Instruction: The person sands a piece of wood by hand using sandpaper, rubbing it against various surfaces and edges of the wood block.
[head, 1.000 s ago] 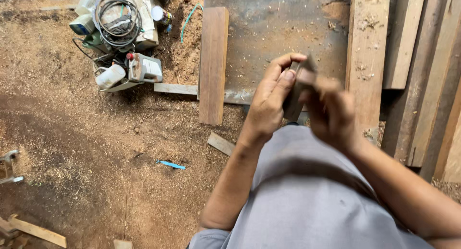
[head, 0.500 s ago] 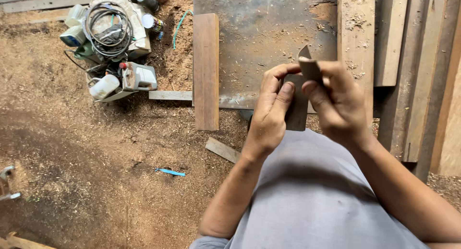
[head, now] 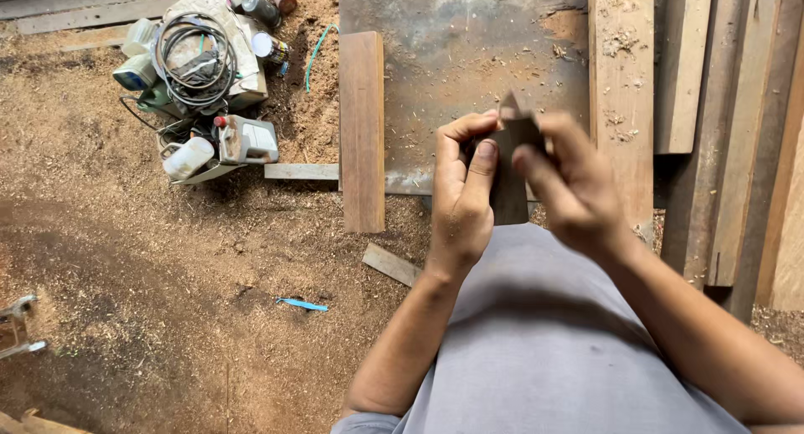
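Both hands closed on one small dark piece of wood, held up in front of the body, above the lap and the grey shirt. Left hand: thumb and forefinger pinched the piece's left edge, the other fingers curled behind it. Right hand: fingers wrapped over the right edge and upper corner, thumb across the face. Neither grip was released; both were grasping the same piece, probably so that it stayed steady and close to the eye. Its pointed top end stuck up between the fingertips; its lower end hung free. What the fingers were doing to the surface could not be told.

Taking the piece of wood as landmark:
- Behind it, on the ground, a rusty metal sheet dusted with chips.
- Left of it, a short brown board lay lengthwise over the sheet's left edge.
- Right of it, long planks stacked side by side, edges parallel.
- Far left and above, a heap of bottles, a coiled cable and cans, gathered well apart from the hands.
- Below left, sawdust-covered floor with a small blue scrap and an offcut.
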